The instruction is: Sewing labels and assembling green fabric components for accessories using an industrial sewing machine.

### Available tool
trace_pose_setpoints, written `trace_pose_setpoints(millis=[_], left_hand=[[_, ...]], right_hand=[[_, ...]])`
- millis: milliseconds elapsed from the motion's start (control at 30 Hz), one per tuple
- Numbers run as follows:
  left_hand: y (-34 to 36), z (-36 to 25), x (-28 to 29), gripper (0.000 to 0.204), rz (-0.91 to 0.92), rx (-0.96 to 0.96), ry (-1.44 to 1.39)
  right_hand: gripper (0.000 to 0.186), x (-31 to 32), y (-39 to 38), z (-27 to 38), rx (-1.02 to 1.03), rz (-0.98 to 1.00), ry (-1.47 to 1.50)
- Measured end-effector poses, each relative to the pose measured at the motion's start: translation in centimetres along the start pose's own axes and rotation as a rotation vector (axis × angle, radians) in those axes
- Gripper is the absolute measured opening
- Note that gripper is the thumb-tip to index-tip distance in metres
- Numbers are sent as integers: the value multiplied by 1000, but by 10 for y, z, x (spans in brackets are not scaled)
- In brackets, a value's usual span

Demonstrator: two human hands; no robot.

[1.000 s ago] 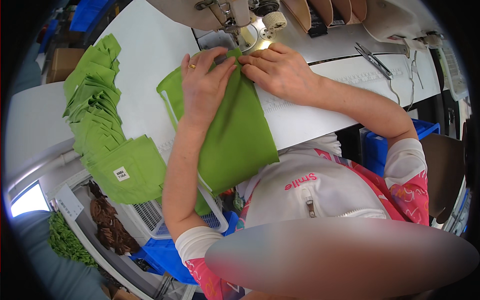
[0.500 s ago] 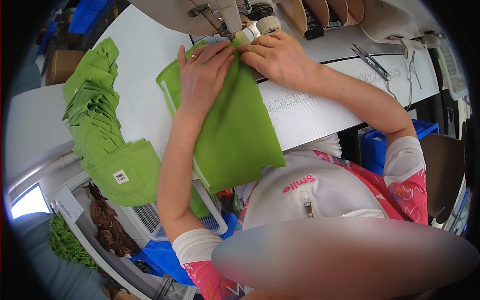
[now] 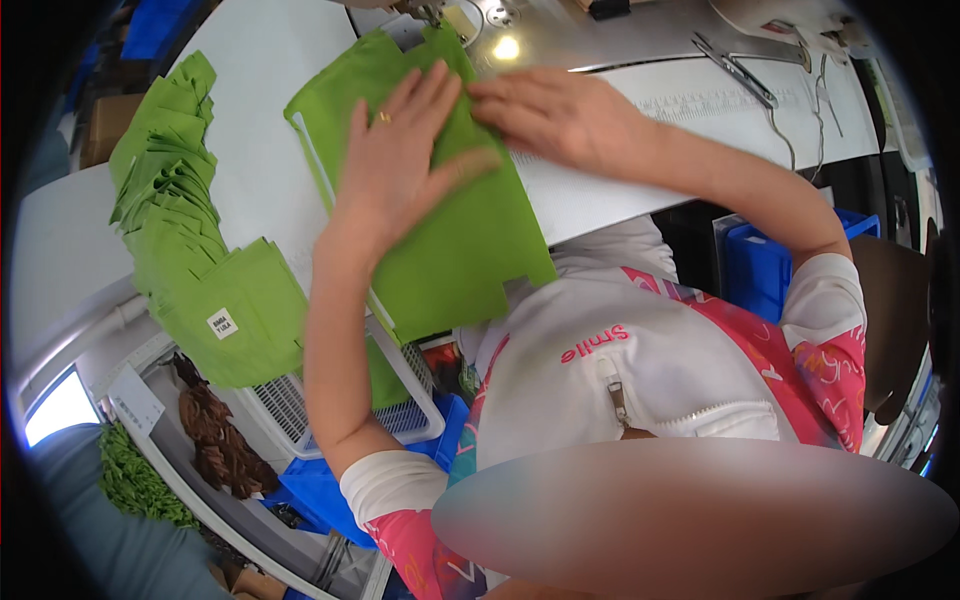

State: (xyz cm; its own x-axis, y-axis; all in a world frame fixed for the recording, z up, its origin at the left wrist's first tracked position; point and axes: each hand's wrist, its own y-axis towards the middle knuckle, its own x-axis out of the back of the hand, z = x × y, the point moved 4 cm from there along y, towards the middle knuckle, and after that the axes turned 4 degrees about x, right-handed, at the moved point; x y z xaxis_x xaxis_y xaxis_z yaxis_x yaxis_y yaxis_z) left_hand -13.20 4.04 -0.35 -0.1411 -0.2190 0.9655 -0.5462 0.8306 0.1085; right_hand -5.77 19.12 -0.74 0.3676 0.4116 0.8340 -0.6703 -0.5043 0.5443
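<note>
A folded green fabric piece [image 3: 460, 250] lies on the white table under the sewing machine, its near end hanging over the table's front edge towards my lap. My left hand [image 3: 395, 165] is spread flat on top of it, thumb out to the right, with some motion blur. At the fabric's upper right edge, my right hand [image 3: 570, 115] rests with fingers stretched out and close together; its thumb is hidden. The machine's needle area [image 3: 435, 14] shows only in part at the top, just beyond the fabric's far end.
A fanned stack of green fabric pieces [image 3: 165, 210] lies on the left. Thread snips [image 3: 738, 72] rest at the right on the table. Below stand a white basket [image 3: 425, 425] and a blue bin [image 3: 755, 265]. Brown strips [image 3: 215, 440] hang at lower left.
My hands and the fabric have shifted away from the needle. The left hand has spread its thumb, and the right fingers have stretched out along the fabric edge. The view has also moved.
</note>
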Motion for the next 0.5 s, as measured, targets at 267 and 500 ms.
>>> trace_pose_setpoints(millis=[267,500], left_hand=[[-113,-89,-19,71,4,176,-174],[-123,-90,-28,48,-195,152,-170]], right_hand=[[35,39,-77,86,-202,-103,452],[30,-13,-98,100,-1061,63,1343]])
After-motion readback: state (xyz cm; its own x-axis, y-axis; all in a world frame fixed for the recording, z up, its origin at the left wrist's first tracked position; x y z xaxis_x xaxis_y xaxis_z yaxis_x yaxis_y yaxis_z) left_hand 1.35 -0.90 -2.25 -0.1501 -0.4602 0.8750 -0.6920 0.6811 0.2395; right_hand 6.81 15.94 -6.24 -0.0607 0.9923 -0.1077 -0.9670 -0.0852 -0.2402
